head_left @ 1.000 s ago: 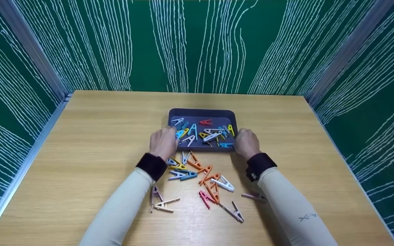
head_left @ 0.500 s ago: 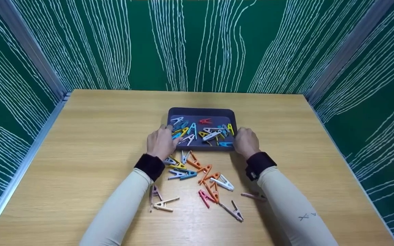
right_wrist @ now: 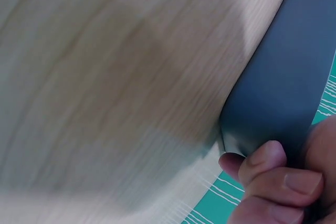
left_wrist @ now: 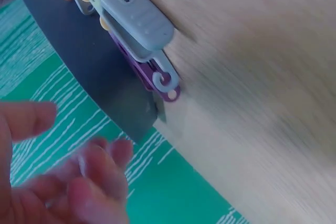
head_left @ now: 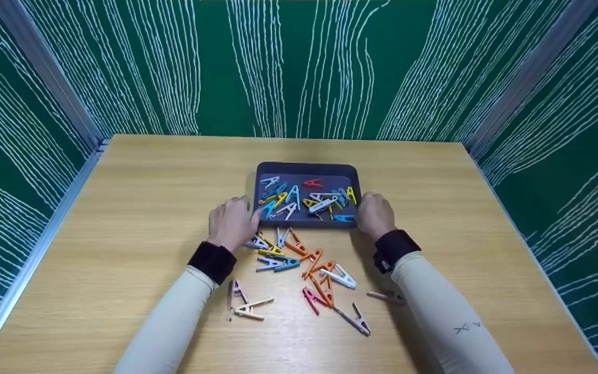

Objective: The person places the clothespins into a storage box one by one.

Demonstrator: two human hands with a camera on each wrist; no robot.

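Note:
A dark grey tray (head_left: 307, 224) lies on the wooden table, holding several coloured clothespins. At its right side, my right hand (head_left: 376, 215) grips the wall; the right wrist view shows fingers (right_wrist: 281, 182) curled at the tray's corner. My left hand (head_left: 232, 222) is beside the front left corner, its thumb overlapping that corner in the head view. The left wrist view shows a gap between its loosely bent fingers (left_wrist: 97, 174) and the tray wall (left_wrist: 105, 72). A grey clothespin (left_wrist: 139, 19) and a purple one (left_wrist: 142, 72) lie right in front of that wall.
In front of the tray several loose clothespins are scattered, among them an orange one (head_left: 313, 257), a pink one (head_left: 312, 300) and a cream one (head_left: 249, 309). A pale one (head_left: 384, 297) is partly hidden by the right forearm. Green, white-streaked walls (head_left: 299, 67) border the table.
My left hand has let go of the tray's left side and moved left and toward me, uncovering clothespins inside. My right hand and the tray have stayed put.

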